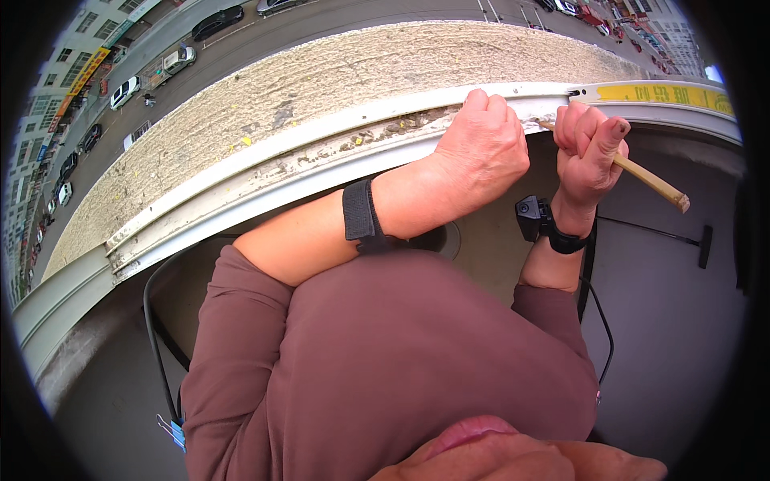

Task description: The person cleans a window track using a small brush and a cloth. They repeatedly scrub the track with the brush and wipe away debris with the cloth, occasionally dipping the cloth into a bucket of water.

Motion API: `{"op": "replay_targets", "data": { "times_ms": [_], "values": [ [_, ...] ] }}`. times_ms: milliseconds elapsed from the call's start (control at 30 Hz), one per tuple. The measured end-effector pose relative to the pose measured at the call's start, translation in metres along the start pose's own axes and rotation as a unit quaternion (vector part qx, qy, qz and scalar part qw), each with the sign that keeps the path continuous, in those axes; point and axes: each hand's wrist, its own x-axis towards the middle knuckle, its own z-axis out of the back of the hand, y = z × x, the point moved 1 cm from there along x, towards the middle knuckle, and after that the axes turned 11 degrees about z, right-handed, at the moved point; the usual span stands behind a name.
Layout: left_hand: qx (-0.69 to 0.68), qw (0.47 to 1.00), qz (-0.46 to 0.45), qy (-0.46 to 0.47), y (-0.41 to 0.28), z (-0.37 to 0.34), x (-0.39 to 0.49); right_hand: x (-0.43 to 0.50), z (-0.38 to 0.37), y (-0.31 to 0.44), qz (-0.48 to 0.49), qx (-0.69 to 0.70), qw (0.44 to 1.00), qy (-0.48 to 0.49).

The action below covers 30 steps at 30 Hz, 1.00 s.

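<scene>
My right hand (pixel 585 141) is closed around a thin bamboo stick (pixel 652 180). One end of the stick sticks out past my thumb at the right; the other reaches into the white window track (pixel 361 133) near the sash. Over the track, to the left of that tip, is my left hand (pixel 484 141), back upward and fingers curled. Its palm and fingertips are hidden, so whether it grips anything cannot be told. Dark dirt (pixel 346 144) and small yellow flakes lie along the channel.
A white sash frame (pixel 649 111) with yellow printed tape (pixel 668 94) stands at the track's right end. Beyond the track is a rough outer ledge (pixel 264 114), with a street (pixel 337 21) far below. A black cable (pixel 153 324) hangs at left.
</scene>
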Motion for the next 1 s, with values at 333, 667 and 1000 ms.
{"op": "replay_targets", "data": {
  "times_ms": [333,667,1000],
  "values": [
    [0.036,0.999,0.004,0.003,0.032,0.038,-0.048,-0.018,-0.076,0.01,0.057,-0.015,0.997,-0.043],
    [0.026,0.999,0.023,0.016,0.076,0.08,-0.098,-0.039,-0.127,0.031,0.103,0.059,0.984,-0.132],
    [0.034,0.998,0.05,0.009,0.122,0.136,-0.161,-0.047,-0.185,0.057,-0.003,0.127,0.98,-0.153]
  ]
}}
